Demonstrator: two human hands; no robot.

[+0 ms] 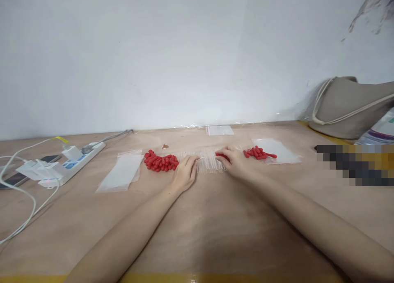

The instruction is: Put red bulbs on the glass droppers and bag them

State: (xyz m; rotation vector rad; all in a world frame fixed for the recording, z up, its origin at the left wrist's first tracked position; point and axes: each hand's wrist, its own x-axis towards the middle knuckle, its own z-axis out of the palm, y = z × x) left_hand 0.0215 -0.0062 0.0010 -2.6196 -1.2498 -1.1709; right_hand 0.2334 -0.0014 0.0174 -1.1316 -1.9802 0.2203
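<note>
near the middle of the counter, a row of clear sticks lies between the hands: the right hand, at 3 o'clock, has its grip pinching a red piece; the left hand, at 9 o'clock, curls its fingers, its grip too hidden to tell; past it sits a larger red heap, beyond the right a smaller red heap, and at 12 o'clock a white packet

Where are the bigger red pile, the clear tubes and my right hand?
Bigger red pile (161, 162): head view, middle of the heap.
Clear tubes (210, 162): head view, middle of the bunch.
Right hand (235, 162): head view, back of the hand.
</note>
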